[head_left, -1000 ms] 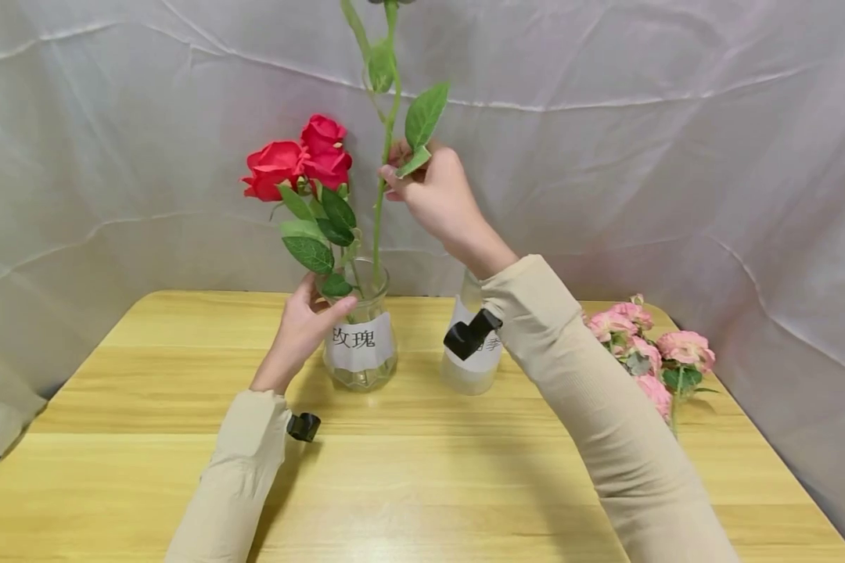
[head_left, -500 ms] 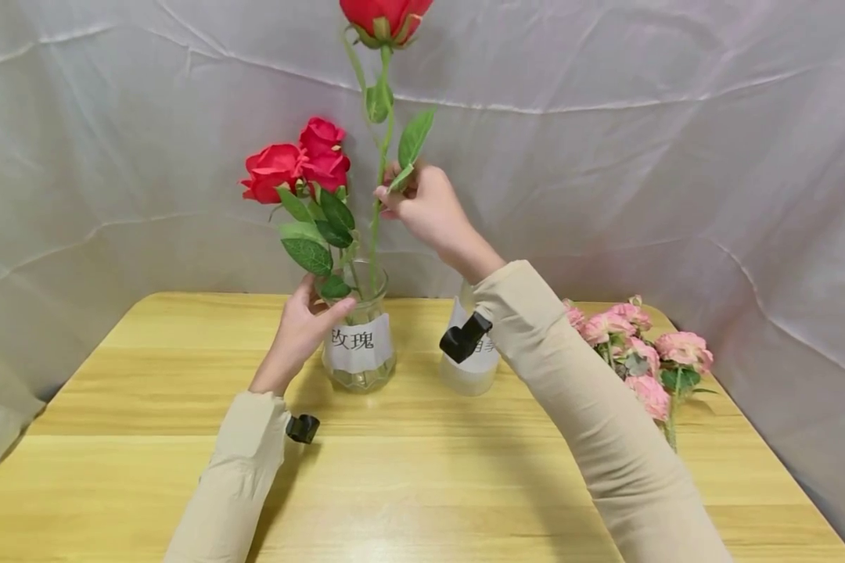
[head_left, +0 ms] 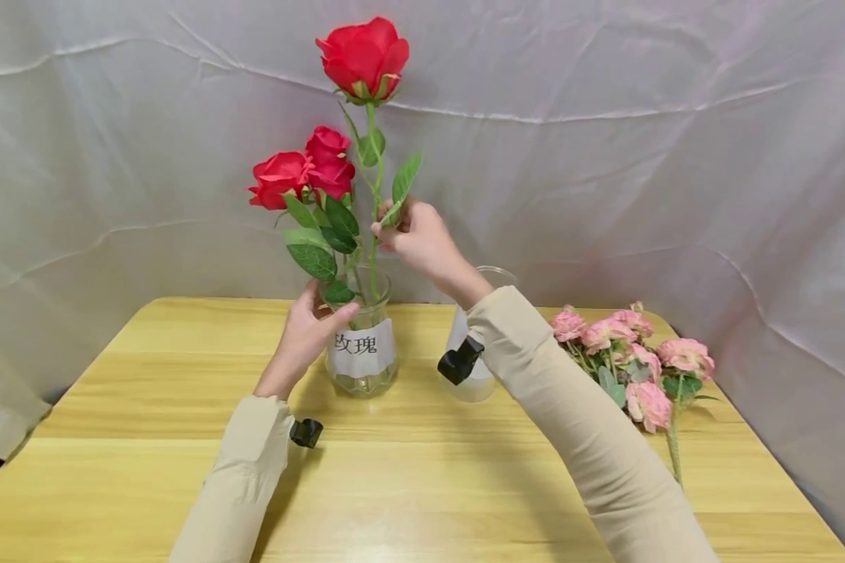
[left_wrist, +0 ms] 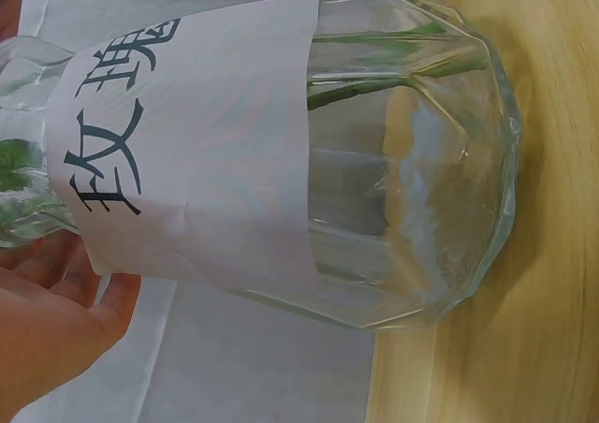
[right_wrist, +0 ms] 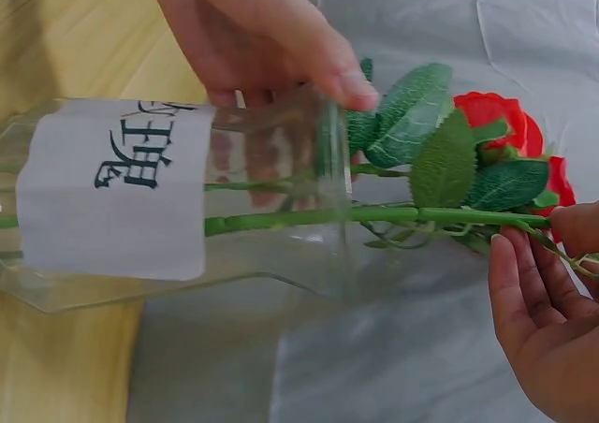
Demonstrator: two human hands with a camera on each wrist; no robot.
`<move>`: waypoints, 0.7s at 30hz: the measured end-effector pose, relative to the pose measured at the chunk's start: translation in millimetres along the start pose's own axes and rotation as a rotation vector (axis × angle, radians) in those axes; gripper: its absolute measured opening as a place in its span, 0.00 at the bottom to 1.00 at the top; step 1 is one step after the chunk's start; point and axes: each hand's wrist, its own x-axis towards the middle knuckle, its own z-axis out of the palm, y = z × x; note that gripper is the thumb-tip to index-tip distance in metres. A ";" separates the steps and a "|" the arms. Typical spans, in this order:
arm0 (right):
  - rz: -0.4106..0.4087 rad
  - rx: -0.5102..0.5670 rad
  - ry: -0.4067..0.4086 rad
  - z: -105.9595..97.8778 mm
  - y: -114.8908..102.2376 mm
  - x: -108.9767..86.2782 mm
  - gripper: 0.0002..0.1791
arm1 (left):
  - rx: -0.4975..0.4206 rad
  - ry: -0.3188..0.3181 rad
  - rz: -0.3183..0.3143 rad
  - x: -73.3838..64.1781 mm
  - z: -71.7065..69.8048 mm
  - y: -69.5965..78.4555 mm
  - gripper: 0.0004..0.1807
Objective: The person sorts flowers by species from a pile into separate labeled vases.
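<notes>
A clear glass vase (head_left: 361, 381) with a white paper label of printed characters stands on the table. My left hand (head_left: 297, 336) holds it by the neck, thumb across the front below the rim. Two red roses (head_left: 278, 180) with dark green leaves lean left in the vase. Taller than these, a third red rose (head_left: 363, 59) stands nearly upright, pinched at its stem between the thumb and fingers of my right hand (head_left: 426, 241). In the right wrist view its green stem (right_wrist: 281, 219) runs through the mouth and down inside the glass.
Right of the labelled vase stands a second glass vase (head_left: 473, 389) with a white label, partly hidden by my right forearm. Several pink flowers (head_left: 648, 403) lie on the wooden table (head_left: 394, 500) at the right. Behind hangs a pale grey cloth (head_left: 605, 180).
My right hand has come down with the tall rose, whose bloom has dropped into view and whose stem has sunk deeper into the vase. The left hand keeps its hold on the vase neck.
</notes>
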 end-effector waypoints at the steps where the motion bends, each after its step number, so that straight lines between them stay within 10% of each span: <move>1: -0.004 0.003 -0.001 1.3 1.5 -0.3 0.08 | 0.000 0.000 0.002 0.3 -0.1 0.1 0.38; 21: 0.037 -0.012 -0.081 14.0 22.0 -8.5 0.03 | 0.015 0.011 0.016 0.2 1.4 1.1 0.37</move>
